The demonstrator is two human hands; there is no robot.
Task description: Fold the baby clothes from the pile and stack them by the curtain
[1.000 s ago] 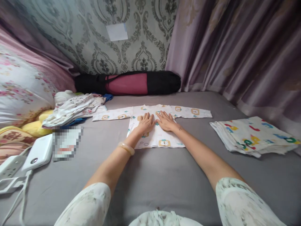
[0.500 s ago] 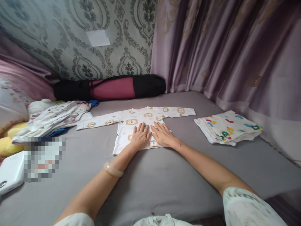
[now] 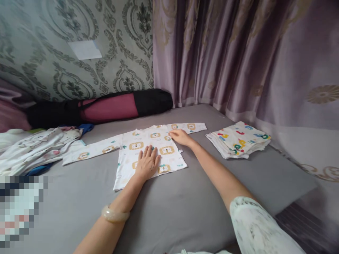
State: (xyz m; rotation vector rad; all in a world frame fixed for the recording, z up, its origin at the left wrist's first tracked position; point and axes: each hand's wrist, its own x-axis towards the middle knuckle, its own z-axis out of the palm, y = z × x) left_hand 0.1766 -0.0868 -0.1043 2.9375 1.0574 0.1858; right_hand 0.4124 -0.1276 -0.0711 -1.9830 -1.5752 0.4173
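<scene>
A small white long-sleeved shirt (image 3: 127, 158) with yellow lion prints lies spread out on the grey bed sheet, both sleeves stretched to the sides. My left hand (image 3: 147, 164) rests flat on the lower front of the shirt, fingers extended. At the right armpit, where sleeve meets body, my right hand (image 3: 180, 137) is closed with its fingertips on the cloth; the fingers are bent together and seem to pinch the shirt there.
Folded clothes with colourful prints (image 3: 239, 139) sit in a stack at the right. A loose heap of clothes (image 3: 39, 146) lies on the left. Along the wall stretches a black and dark pink long bag (image 3: 108, 107). Purple curtains (image 3: 225, 53) hang behind the bed.
My right hand has gone from lying flat beside the left hand up to the shirt's right armpit, its fingers now bent. The left hand stays flat. The view has turned right.
</scene>
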